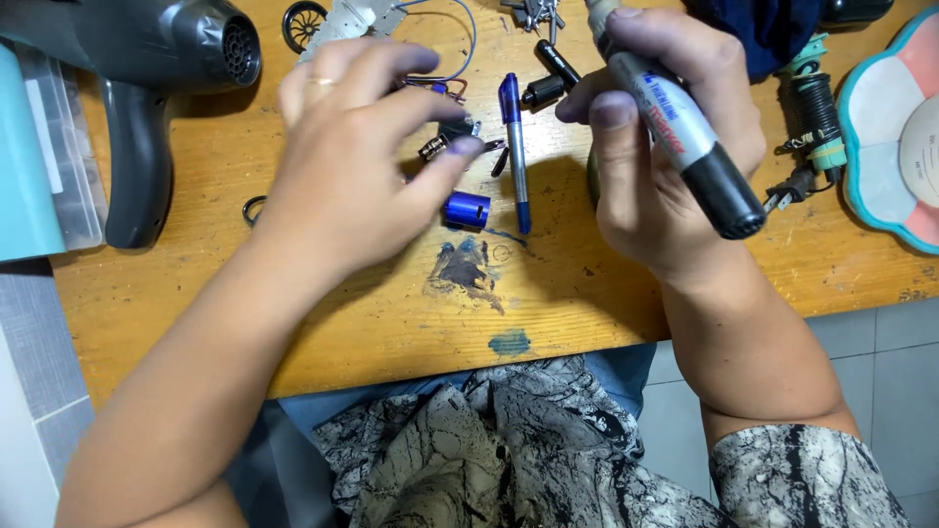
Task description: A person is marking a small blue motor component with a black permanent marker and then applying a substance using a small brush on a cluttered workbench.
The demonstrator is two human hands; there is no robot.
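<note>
Wooden worktable [293,323] w/ ink stains is carrying a grey hair dryer [147,59] at far left and a coiled plug cord [812,117] at right. Right hand [675,156] is clamping a thick grey marker [675,122], black cap end pointing toward the person, fingers wrapped round the barrel. Left hand [352,156] is reaching down, fingertips closing on small metal bits [445,137], just beside a blue cap [467,209] and a blue pen [514,147]. Marker is looking light, stiff, smooth; mid-barrel grip is probably safest.
</note>
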